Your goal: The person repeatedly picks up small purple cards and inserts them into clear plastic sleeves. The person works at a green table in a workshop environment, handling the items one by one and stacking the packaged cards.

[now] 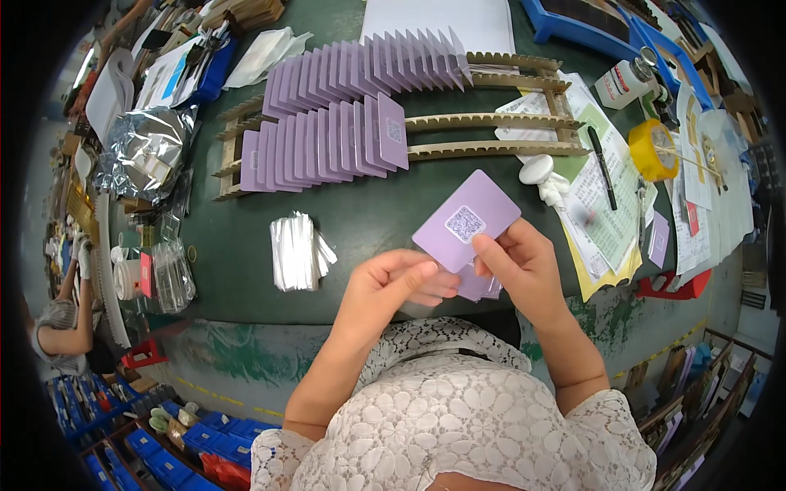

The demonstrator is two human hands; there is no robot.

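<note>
Purple card (pixel 446 239), coded face up, long axis rising rightward, right grip (pixel 526 266) pinching it, left grip (pixel 381 285) hard to tell

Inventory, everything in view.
Long notched rack: 1, tan, rear
Standing rectangular cards: many, purple, on rack
Held printed rectangular card: 1, purple, centre
Loose cards: several, purple, below it
Flat shiny packets: several, silver, left
Round tape roll: 1, yellow, right
Paper sheets: several, white-green, right
Squat bottle: 1, white, upper right
Crumpled shiny bag: 1, silver, left
Tabletop: 1, green, beneath
Rim clutter: mixed, uncountable
Left grip: 1, bare, by card
Right grip: 1, bare, on card
</note>
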